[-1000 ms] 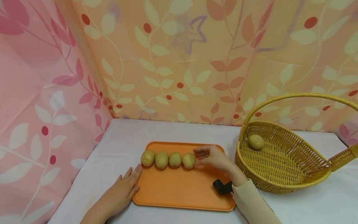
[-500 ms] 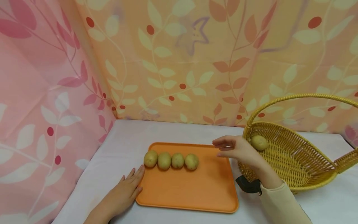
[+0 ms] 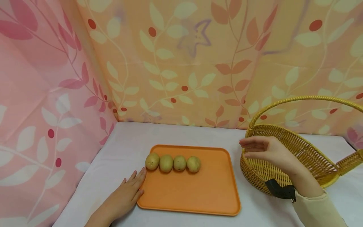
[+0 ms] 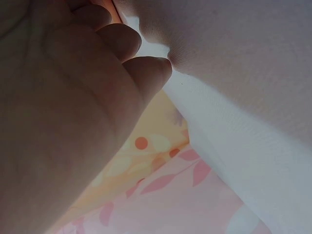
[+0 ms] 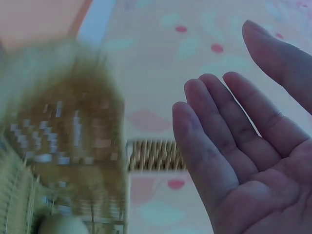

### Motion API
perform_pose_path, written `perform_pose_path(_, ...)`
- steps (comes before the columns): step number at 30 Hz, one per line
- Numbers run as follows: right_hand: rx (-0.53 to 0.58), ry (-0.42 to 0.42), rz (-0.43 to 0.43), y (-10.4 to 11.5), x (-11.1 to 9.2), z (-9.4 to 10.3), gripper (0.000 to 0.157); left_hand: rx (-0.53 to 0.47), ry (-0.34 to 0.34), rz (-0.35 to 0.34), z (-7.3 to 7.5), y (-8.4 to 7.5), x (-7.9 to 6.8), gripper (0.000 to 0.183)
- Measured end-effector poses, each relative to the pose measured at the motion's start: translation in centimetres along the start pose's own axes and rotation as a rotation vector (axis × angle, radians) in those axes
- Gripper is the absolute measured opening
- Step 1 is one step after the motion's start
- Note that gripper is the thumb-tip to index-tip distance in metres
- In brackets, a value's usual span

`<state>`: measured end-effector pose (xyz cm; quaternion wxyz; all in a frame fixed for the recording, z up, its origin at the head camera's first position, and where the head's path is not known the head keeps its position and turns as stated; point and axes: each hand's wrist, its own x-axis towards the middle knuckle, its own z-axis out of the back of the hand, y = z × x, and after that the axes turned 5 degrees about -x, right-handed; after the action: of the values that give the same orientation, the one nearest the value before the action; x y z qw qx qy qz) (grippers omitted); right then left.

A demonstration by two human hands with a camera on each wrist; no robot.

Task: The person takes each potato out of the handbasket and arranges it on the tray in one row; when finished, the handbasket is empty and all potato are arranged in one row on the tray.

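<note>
Four would exceed the count, so several potatoes [image 3: 180, 163] sit in a row along the upper left of an orange tray [image 3: 198, 192]. My left hand [image 3: 126, 192] rests at the tray's left edge, fingers extended, fingertips close to the leftmost potato [image 3: 152, 161]. My right hand [image 3: 272, 154] hovers over the left side of a wicker basket [image 3: 286, 186], holding nothing. In the right wrist view its fingers [image 5: 209, 136] are relaxed and the thumb stands apart. A rounded pale potato [image 5: 63, 226] shows inside the basket there; in the head view the right hand hides it.
The basket's tall arched handle [image 3: 309, 97] rises at the right. A white cloth [image 3: 181, 132] covers the table. Patterned fabric [image 3: 184, 63] hangs behind and along the left side. A black strap [image 3: 280, 189] is on the right wrist.
My right hand has moved right, from beside the rightmost potato on the tray to over the basket, now covering the potato inside it. The left hand has stayed at the tray's edge.
</note>
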<state>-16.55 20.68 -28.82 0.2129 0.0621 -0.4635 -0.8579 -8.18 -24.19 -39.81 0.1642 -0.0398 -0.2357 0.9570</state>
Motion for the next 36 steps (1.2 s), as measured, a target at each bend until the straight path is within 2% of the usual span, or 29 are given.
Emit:
perform_pose_path(7,-0.041,-0.036,-0.006,-1.8,-0.7,2.2,0.040,-0.006,0.006,0.002,-0.1,0.1,0.0,0.058)
perform_pose_path(14,-0.085,-0.069,-0.113,-3.4,-0.8,4.3,0.043,-0.006,0.013,0.008,-0.1,0.1,0.0,0.058)
perform_pose_path(21,-0.184,-0.079,-0.144,-4.6,-0.2,5.8,0.047,-0.012,0.010,-0.006,-0.1,0.2,0.0,0.058)
perform_pose_path(28,-0.161,-0.111,-0.097,-6.4,0.5,6.7,0.043,-0.007,0.005,-0.010,-0.1,0.2,0.0,0.058)
perform_pose_path(36,-0.163,-0.140,-0.122,-8.0,0.8,7.4,0.044,-0.004,0.008,-0.001,-0.1,0.1,-0.1,0.058)
